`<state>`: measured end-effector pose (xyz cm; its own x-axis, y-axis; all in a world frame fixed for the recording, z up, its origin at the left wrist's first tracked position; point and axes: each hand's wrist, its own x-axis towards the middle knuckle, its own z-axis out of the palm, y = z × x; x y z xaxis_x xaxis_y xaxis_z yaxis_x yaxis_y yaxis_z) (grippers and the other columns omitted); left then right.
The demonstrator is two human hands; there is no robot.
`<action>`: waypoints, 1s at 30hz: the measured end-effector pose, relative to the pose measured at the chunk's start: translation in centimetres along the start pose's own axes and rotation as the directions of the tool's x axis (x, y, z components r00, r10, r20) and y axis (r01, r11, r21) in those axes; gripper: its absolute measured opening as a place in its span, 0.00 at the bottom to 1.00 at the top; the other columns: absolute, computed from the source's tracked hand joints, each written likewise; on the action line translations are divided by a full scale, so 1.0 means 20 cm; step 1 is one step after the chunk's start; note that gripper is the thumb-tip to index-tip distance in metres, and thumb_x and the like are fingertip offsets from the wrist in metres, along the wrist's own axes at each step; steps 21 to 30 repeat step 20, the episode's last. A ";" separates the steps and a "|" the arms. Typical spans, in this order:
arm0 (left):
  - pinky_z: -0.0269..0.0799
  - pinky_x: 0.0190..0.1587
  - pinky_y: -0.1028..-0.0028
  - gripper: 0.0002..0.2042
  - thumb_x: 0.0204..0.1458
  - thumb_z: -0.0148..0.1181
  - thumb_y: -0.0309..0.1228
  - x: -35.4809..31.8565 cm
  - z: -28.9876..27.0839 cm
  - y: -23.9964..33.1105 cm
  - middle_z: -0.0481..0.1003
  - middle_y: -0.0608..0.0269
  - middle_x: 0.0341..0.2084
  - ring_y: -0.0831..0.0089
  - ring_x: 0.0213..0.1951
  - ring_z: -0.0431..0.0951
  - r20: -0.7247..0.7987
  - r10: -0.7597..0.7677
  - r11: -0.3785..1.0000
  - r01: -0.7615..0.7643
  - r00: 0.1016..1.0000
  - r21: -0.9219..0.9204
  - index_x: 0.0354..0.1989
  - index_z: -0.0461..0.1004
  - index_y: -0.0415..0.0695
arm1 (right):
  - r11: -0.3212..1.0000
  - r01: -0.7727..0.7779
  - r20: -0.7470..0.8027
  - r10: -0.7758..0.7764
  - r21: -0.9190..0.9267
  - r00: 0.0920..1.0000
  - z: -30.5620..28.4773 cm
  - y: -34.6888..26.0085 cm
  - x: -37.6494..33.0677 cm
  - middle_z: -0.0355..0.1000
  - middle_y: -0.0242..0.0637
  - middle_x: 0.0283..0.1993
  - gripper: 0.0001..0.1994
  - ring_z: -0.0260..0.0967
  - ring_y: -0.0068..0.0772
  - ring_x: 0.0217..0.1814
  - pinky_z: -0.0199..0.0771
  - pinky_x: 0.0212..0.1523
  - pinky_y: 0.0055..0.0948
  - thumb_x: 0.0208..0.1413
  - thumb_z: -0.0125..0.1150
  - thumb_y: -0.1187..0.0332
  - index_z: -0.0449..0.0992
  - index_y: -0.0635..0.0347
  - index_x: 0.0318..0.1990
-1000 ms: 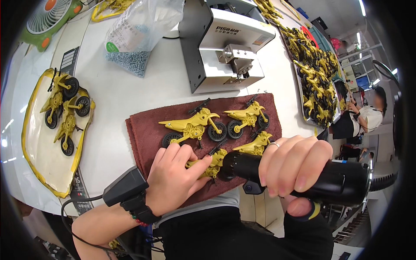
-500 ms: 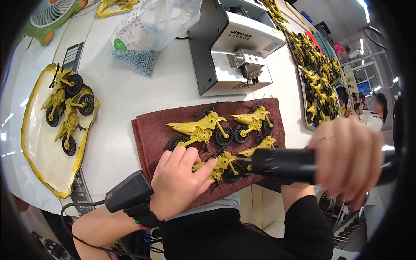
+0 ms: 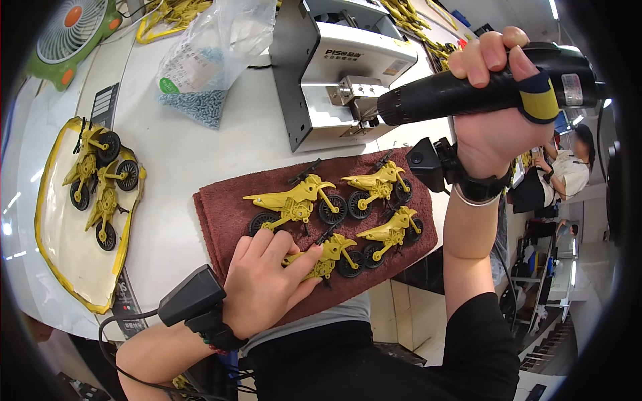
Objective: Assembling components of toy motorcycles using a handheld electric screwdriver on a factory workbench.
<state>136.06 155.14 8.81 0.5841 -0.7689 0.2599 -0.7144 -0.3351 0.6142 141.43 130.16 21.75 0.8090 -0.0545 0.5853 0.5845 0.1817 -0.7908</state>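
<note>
My right hand [image 3: 491, 137] is wrapped round a black electric screwdriver [image 3: 448, 95], raised to the right. Its tip is at the metal outlet [image 3: 361, 93] on the front of a grey-and-white screw feeder [image 3: 354, 57]; whether a screw sits on the bit is hidden. On a folded brown towel [image 3: 224, 207], my left hand [image 3: 261, 284] grips the rear of a yellow toy motorcycle [image 3: 334, 250] with black wheels, thumb and fingers on its body. Three similar motorcycles lie on their sides around it: an upper-left one [image 3: 294, 199], an upper-right one [image 3: 376, 182] and a lower-right one [image 3: 391, 230].
A clear bag of small blue-grey screws [image 3: 197, 103] stands left of the feeder. Farther left, a yellow-rimmed tray [image 3: 63, 260] holds two motorcycles [image 3: 103, 200], near a green fan [image 3: 70, 40]. Another person [image 3: 572, 170] sits at far right.
My right hand has lifted the screwdriver up and away from the motorcycles to the feeder's outlet. My left hand stays on the same motorcycle. The view has shifted slightly.
</note>
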 end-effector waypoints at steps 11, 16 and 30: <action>0.56 0.31 0.70 0.18 0.33 0.67 0.33 0.01 0.00 0.02 0.65 0.68 0.26 0.69 0.31 0.65 0.010 -0.015 1.000 0.015 1.000 -0.009 0.38 0.75 0.50 | 0.986 -0.157 0.146 0.148 0.051 0.978 0.13 -0.14 -0.22 0.60 0.31 0.26 0.13 0.59 0.23 0.21 0.59 0.29 0.25 0.45 0.58 0.71 0.58 0.55 0.32; 0.56 0.31 0.70 0.18 0.32 0.67 0.34 0.01 -0.01 0.01 0.65 0.67 0.25 0.70 0.31 0.65 0.022 -0.032 0.999 0.032 0.999 0.005 0.37 0.75 0.49 | 0.957 -0.287 0.321 0.262 0.033 0.910 0.11 -0.26 -0.43 0.68 0.34 0.24 0.15 0.69 0.31 0.23 0.70 0.28 0.29 0.38 0.65 0.77 0.65 0.58 0.33; 0.56 0.32 0.70 0.18 0.33 0.66 0.34 0.01 -0.01 0.02 0.65 0.67 0.26 0.69 0.32 0.65 0.034 -0.041 0.999 0.040 0.999 0.008 0.38 0.75 0.49 | 0.967 -0.229 0.314 0.183 0.116 0.932 0.11 -0.23 -0.53 0.69 0.36 0.23 0.14 0.70 0.31 0.22 0.71 0.27 0.28 0.40 0.66 0.78 0.65 0.61 0.32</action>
